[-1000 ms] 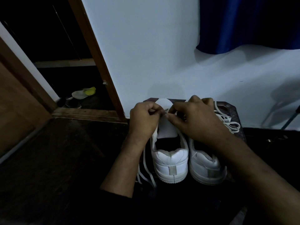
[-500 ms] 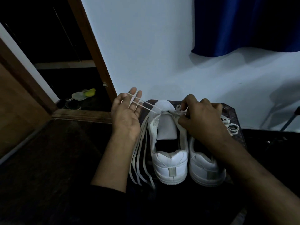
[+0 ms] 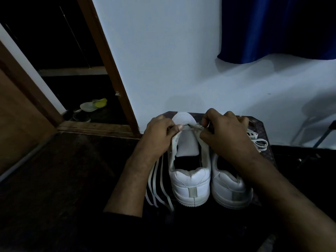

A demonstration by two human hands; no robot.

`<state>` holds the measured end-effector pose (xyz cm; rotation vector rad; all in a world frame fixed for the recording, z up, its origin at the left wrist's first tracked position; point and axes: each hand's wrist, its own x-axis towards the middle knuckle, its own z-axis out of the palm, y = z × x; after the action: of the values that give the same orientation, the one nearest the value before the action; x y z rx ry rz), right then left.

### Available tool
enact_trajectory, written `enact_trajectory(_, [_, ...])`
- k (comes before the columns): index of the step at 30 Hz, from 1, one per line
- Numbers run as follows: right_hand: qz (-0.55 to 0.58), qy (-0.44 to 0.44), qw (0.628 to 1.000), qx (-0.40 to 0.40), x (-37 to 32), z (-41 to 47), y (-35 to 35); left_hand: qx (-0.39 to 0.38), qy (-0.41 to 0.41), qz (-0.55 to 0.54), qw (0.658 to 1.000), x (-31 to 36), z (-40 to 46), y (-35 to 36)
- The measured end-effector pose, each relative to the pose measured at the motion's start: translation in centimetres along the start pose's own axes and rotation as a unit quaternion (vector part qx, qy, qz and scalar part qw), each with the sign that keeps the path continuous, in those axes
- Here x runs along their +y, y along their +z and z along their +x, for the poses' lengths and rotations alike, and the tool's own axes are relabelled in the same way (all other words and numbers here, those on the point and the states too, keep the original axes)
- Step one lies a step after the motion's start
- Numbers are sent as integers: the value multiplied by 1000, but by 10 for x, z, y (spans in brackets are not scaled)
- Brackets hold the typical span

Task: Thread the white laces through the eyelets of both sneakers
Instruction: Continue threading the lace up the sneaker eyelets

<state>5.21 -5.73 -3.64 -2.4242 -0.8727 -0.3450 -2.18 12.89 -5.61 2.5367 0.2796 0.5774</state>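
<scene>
Both forearms reaching forward, left hand [image 3: 160, 132] curling on the left sneaker [image 3: 189, 160] upper edge, right hand [image 3: 227, 135] pinching the lace [image 3: 195, 126] across its tongue, hands close together

Both forearms are stretched forward, with the left hand [image 3: 160, 133] and the right hand [image 3: 223, 135] held close together, fingers curled and fingertips pinched inward.

My left hand [image 3: 160, 133] and right hand [image 3: 227, 135] are bare; dark sleeves cover my upper forearms.
</scene>
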Motion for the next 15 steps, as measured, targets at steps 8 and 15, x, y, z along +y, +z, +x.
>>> enact_trajectory(8, [15,13,1000,-11,0,1,0,72,-95,-217,969,7,-1,0])
enact_trajectory(15, [12,11,1000,3,-1,1,2,203,-181,-615,740,18,6,-18])
